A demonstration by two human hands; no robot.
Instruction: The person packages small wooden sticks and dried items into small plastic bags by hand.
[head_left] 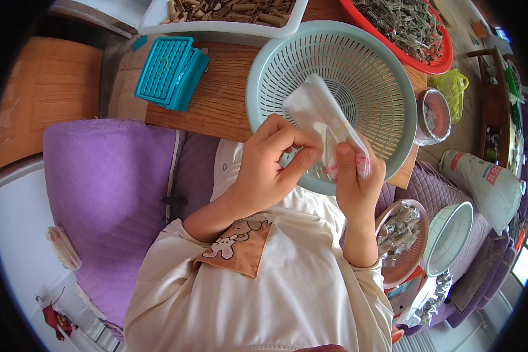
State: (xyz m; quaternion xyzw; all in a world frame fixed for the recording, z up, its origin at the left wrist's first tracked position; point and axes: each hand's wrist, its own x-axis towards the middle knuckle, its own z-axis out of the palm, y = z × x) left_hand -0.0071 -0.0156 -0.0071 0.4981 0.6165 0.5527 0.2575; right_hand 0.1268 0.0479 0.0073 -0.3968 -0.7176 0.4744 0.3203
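Observation:
A folded stack of clear plastic bags (317,102) with pink-red marks at its lower end is held above the green-grey colander (256,105). My right hand (359,176) grips the stack near its lower end, thumb on top. Across the stack runs a thin yellowish band (341,127), which looks like a rubber band. My left hand (278,154) is closed in a pinch, thumb and forefinger meeting at the stack's left edge. What lies between those fingertips is too small to make out.
On the wooden table (226,76) stand stacked teal trays (170,70), a white bin (217,28) of brown pieces and a red basket (449,56) of dried stalks. Beside me on the right are a pink basket (413,258) holding wrapped packets and a white-green basket (452,234).

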